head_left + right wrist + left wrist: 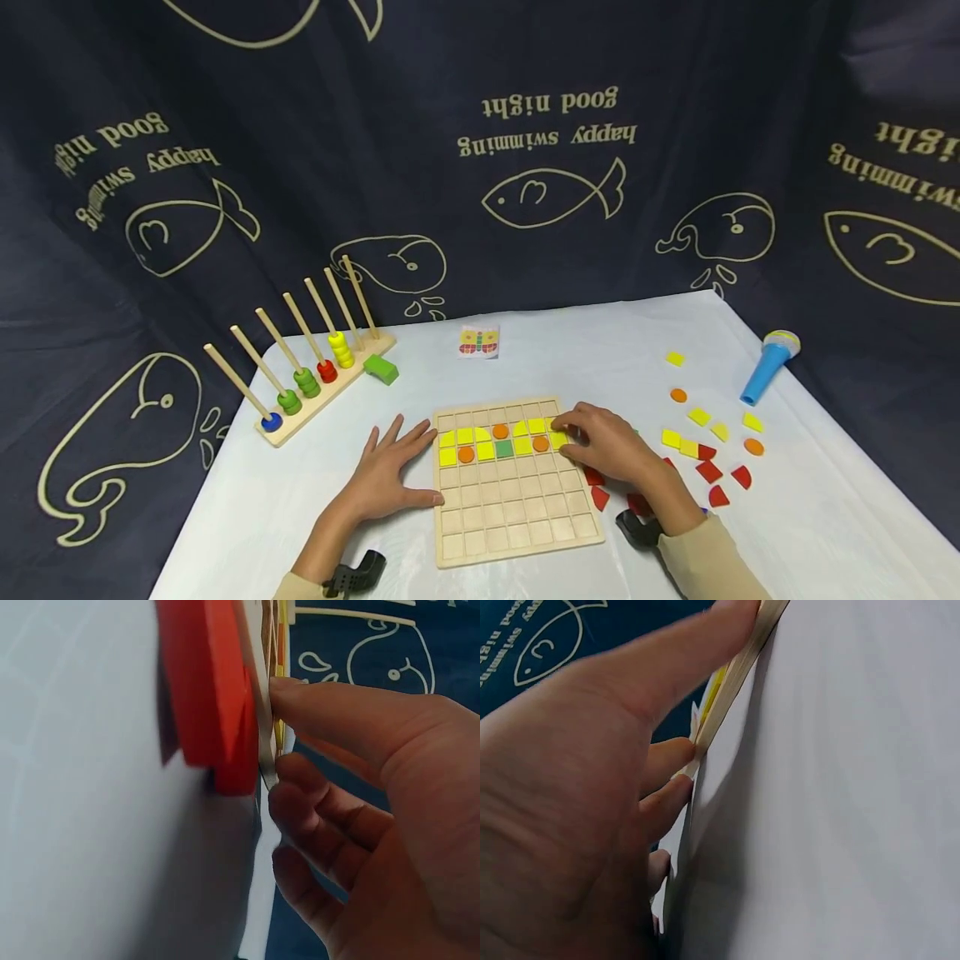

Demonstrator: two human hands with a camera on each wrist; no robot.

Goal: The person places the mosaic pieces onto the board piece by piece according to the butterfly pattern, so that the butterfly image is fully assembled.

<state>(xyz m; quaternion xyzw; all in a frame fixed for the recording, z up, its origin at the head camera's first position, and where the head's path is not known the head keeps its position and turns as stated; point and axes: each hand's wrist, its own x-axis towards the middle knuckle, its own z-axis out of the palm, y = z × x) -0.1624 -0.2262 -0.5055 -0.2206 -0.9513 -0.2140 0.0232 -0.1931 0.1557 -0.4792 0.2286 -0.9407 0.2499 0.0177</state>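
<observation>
A wooden grid board (pixel 517 500) lies on the table with yellow, orange and green tiles in its two upper filled rows. My left hand (pixel 386 479) is spread at the board's left side, its thumb and fingertips at the edge. In the left wrist view, the left hand (pixel 577 772) has its thumb against the board's rim (pixel 739 682). My right hand (pixel 611 442) bends over the board's upper right side, thumb and index finger pinching a yellow tile (pixel 558 440) at the row end. In the right wrist view, the right hand's thumb (pixel 322 705) lies beside the board's edge.
Loose red tiles (pixel 708 472), yellow tiles (pixel 699 416) and orange discs (pixel 753 447) are scattered right of the board. A blue toy microphone (pixel 767 372) lies far right. A peg stand with beads (pixel 322 392), a green block (pixel 381 368) and a butterfly card (pixel 478 342) are farther back.
</observation>
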